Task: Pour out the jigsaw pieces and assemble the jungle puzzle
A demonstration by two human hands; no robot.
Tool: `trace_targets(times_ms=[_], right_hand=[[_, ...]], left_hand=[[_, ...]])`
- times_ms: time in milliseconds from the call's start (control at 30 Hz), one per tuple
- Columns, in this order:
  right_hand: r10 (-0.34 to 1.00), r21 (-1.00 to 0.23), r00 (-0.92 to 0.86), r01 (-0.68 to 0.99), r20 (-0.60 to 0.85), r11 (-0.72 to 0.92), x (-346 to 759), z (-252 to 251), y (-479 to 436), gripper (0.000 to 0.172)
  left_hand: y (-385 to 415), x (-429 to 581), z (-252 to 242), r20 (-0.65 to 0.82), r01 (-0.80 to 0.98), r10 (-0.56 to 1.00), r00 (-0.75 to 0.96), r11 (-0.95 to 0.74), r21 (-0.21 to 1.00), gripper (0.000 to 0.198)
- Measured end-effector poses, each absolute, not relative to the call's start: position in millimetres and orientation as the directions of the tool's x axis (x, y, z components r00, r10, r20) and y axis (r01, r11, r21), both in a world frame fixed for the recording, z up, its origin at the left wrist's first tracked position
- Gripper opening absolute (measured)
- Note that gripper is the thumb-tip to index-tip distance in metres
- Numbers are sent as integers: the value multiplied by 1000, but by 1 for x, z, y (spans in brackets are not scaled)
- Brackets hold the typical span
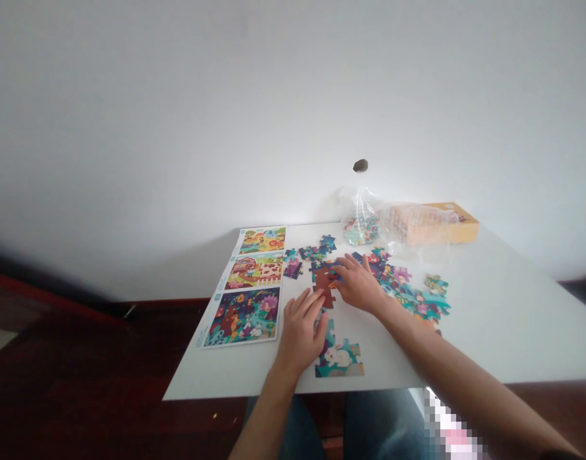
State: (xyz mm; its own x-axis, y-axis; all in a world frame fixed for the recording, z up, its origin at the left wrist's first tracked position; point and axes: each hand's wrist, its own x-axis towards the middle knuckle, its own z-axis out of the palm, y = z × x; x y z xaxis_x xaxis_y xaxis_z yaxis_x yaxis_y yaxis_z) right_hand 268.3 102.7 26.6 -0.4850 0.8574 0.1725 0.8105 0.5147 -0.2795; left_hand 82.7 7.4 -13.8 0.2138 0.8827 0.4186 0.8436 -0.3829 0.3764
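On the white table, my left hand point(301, 329) lies with its fingers stretched over the lower edge of a brown section of jigsaw puzzle point(323, 284). My right hand point(362, 284) reaches in from the right, its fingertips on a puzzle piece at that section's right edge; the fingers partly cover the piece. Below the hands lies a joined puzzle section with a white rabbit point(339, 356), partly behind my left thumb. A few dark blue and purple pieces point(293, 265) rest above the left hand. Many loose colourful pieces point(424, 303) spread beyond my right forearm.
A printed sheet with three pictures point(252, 287) lies on the left. At the back are a clear bag of puzzle pieces point(360, 229), crumpled clear plastic point(393, 220) and a yellow box point(458, 220). A white wall point(293, 128) with a hole stands behind the table point(503, 319).
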Motion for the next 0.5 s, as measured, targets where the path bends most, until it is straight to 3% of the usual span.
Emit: trace_targets(times_ms=[100, 200, 400, 500], right_hand=[[835, -328, -526, 770, 159, 548, 284, 39, 69, 30], [822, -394, -529, 723, 212, 567, 303, 35, 28, 29], [810, -543, -375, 604, 452, 583, 333, 5, -45, 28], [784, -592, -310, 524, 537, 613, 338, -6, -79, 29]], left_hand=[[5, 75, -17, 543, 791, 827, 148, -429, 437, 34], [4, 73, -19, 564, 779, 813, 144, -444, 442, 35], [4, 81, -15, 371, 834, 861, 348, -465, 297, 55], [1, 79, -14, 360, 841, 855, 374, -476, 258, 54]])
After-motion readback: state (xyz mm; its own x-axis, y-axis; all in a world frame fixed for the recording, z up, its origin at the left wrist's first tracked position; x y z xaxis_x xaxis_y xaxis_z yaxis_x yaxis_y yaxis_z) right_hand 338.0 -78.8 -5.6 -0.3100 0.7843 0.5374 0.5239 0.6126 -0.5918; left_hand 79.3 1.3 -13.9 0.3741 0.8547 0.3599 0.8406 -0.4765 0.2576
